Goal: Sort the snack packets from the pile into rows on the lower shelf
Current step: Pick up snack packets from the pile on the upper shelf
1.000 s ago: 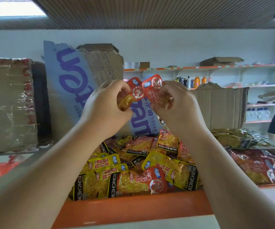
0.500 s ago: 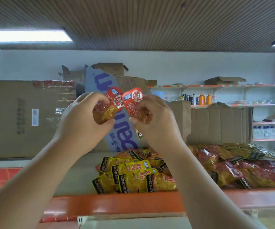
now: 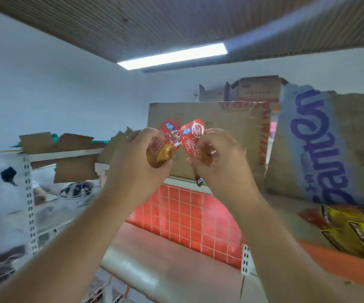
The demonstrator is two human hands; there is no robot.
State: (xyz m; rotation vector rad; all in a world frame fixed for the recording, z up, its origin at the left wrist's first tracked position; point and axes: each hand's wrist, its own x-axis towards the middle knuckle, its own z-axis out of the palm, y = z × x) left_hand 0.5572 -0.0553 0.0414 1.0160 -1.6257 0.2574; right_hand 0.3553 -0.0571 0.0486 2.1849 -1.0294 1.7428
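Observation:
Both my hands are raised in front of me, each holding a red snack packet. My left hand grips one red packet whose orange contents show below the label. My right hand pinches another red packet, and a dark packet end pokes out under its fingers. The two packets sit side by side, nearly touching. The pile of yellow and red packets lies at the far right on the orange-edged shelf, mostly out of frame.
Cardboard boxes stand on the shelf behind my hands, one with blue lettering to the right. A white metal rack with torn cardboard stands on the left. Red tiled floor shows below between the racks.
The view has swung left and tilted, so the pile has slid to the right edge. My hands keep the same hold on the two red packets.

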